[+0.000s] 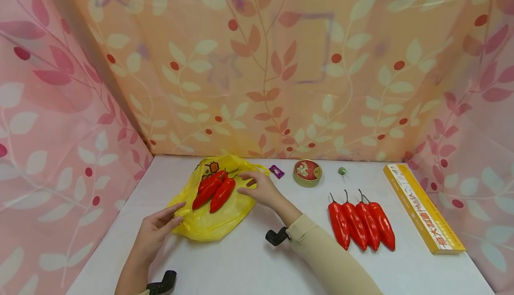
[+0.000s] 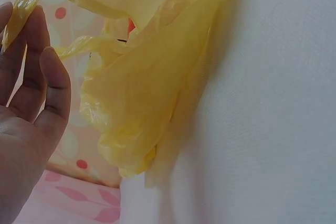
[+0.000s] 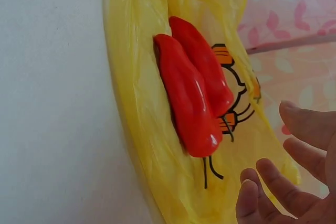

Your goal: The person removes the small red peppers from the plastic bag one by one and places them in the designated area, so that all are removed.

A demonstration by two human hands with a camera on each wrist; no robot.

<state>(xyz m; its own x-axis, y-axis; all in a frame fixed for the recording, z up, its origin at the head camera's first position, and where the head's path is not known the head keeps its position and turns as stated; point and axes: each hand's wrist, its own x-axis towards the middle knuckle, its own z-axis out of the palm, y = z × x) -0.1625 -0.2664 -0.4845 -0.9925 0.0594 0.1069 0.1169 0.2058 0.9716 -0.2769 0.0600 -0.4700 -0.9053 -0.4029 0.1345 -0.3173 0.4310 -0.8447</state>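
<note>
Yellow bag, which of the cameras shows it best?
The head view: it takes in nearly the whole yellow bag, with red peppers inside. The left wrist view shows mostly its outer side; the right wrist view shows its inside close up, cut off by the picture's edges.

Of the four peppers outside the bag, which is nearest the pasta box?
The rightmost red pepper in the head view's row; the other three lie to its left, farther from the pasta box.
</note>
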